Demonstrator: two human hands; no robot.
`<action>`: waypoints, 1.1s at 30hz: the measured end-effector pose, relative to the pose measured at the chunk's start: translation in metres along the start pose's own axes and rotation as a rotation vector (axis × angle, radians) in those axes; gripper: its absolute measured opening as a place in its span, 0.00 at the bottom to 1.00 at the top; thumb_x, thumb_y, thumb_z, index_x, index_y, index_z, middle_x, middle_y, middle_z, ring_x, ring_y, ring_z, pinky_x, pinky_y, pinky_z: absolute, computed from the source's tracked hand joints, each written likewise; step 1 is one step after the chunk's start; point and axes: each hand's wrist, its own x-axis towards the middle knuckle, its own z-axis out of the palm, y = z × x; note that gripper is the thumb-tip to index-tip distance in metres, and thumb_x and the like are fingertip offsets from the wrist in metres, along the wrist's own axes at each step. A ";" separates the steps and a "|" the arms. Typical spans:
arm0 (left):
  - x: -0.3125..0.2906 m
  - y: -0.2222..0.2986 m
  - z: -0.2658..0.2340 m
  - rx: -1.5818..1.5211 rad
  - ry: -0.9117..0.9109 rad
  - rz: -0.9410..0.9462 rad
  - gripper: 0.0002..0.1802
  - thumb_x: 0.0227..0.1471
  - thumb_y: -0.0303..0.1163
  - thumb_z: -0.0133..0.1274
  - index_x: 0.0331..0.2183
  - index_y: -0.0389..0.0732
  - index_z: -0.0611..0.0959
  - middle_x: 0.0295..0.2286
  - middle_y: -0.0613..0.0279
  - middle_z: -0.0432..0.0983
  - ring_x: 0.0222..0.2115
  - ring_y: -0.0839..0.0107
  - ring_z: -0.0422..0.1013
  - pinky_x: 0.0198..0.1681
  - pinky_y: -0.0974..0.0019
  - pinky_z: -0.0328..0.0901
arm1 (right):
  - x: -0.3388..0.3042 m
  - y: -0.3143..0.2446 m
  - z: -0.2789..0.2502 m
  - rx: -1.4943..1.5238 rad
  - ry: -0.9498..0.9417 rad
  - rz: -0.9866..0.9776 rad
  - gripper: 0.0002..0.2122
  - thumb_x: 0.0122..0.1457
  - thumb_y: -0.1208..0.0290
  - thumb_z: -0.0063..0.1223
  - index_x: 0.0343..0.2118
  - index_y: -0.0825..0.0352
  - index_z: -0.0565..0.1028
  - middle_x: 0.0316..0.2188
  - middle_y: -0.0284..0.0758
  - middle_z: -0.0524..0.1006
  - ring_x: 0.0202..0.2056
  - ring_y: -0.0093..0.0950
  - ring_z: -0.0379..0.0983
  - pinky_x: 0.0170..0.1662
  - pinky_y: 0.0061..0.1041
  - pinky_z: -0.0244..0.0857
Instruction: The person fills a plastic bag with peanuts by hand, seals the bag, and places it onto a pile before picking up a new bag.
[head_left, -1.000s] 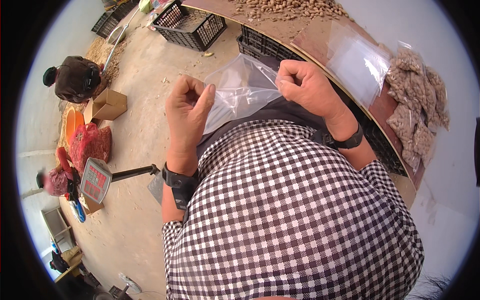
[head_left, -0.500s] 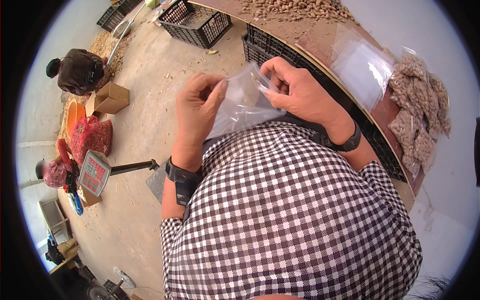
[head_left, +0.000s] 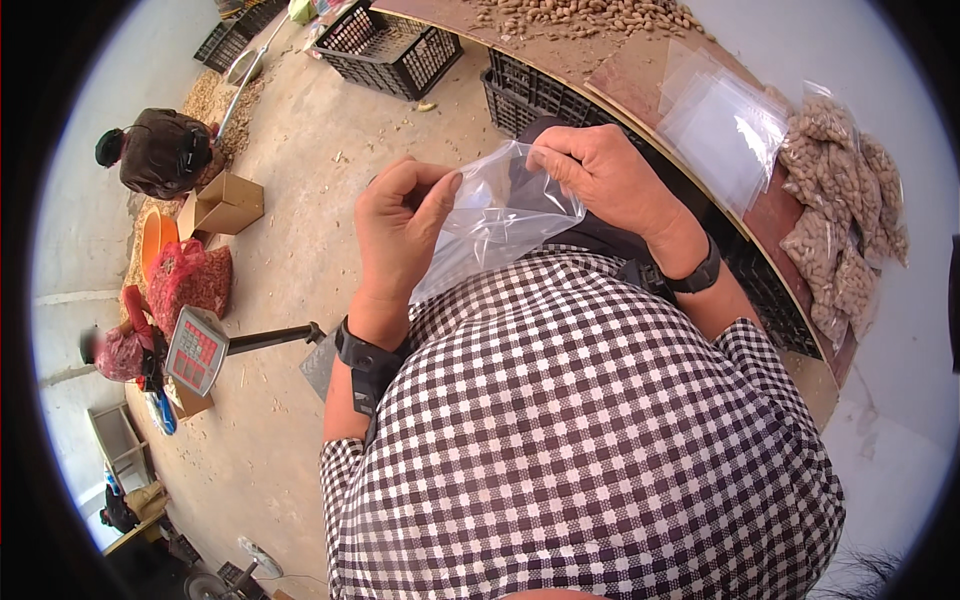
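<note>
A clear plastic bag point(head_left: 500, 225) hangs between my hands, just in front of my checked shirt, with nothing visible inside it. My left hand point(head_left: 405, 220) pinches its left upper edge between thumb and fingers. At the other side, my right hand point(head_left: 605, 175) grips the upper edge with closed fingers. The bag's top edge is pulled apart between them. To the right, a stack of flat clear bags point(head_left: 728, 130) lies on the brown tabletop point(head_left: 635, 70). Beside that stack are filled clear bags of peanuts point(head_left: 840, 200).
Loose peanuts point(head_left: 590, 12) are heaped at the table's far end. Black crates point(head_left: 530, 105) stand under and beside it. On the left are a scale point(head_left: 198, 350), a red mesh sack point(head_left: 190, 280), a cardboard box point(head_left: 228, 203) and people point(head_left: 165, 150) near the wall.
My right hand has shifted slightly right and down, its fingers closing along the bag's edge. The bag is spread wider between my hands.
</note>
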 end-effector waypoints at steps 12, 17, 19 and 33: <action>-0.002 0.009 -0.002 -0.003 0.099 0.038 0.04 0.50 0.22 0.58 0.27 0.33 0.80 0.21 0.69 0.71 0.21 0.83 0.67 0.25 0.78 0.61 | -0.003 -0.040 0.005 -0.189 0.088 -0.485 0.14 0.52 0.66 0.58 0.40 0.67 0.75 0.36 0.41 0.75 0.32 0.38 0.73 0.37 0.33 0.69; -0.001 0.009 -0.002 0.022 0.060 0.072 0.04 0.50 0.22 0.58 0.27 0.32 0.80 0.20 0.68 0.71 0.21 0.82 0.68 0.25 0.77 0.62 | -0.006 -0.041 0.019 -0.299 -0.220 -0.233 0.17 0.52 0.64 0.58 0.41 0.69 0.75 0.33 0.44 0.78 0.33 0.43 0.75 0.39 0.37 0.69; 0.000 0.002 -0.002 0.041 0.051 0.060 0.04 0.50 0.23 0.58 0.27 0.32 0.80 0.20 0.67 0.71 0.21 0.82 0.68 0.25 0.77 0.62 | -0.004 -0.046 0.019 -0.238 -0.343 -0.154 0.13 0.53 0.65 0.56 0.37 0.69 0.76 0.30 0.44 0.78 0.33 0.42 0.76 0.39 0.36 0.69; 0.006 -0.035 -0.002 -0.082 0.010 -0.112 0.06 0.55 0.27 0.56 0.33 0.33 0.81 0.26 0.72 0.74 0.27 0.86 0.65 0.30 0.79 0.61 | 0.003 -0.045 0.026 0.227 -0.507 -0.267 0.07 0.53 0.74 0.55 0.32 0.71 0.77 0.27 0.39 0.77 0.32 0.35 0.74 0.37 0.28 0.67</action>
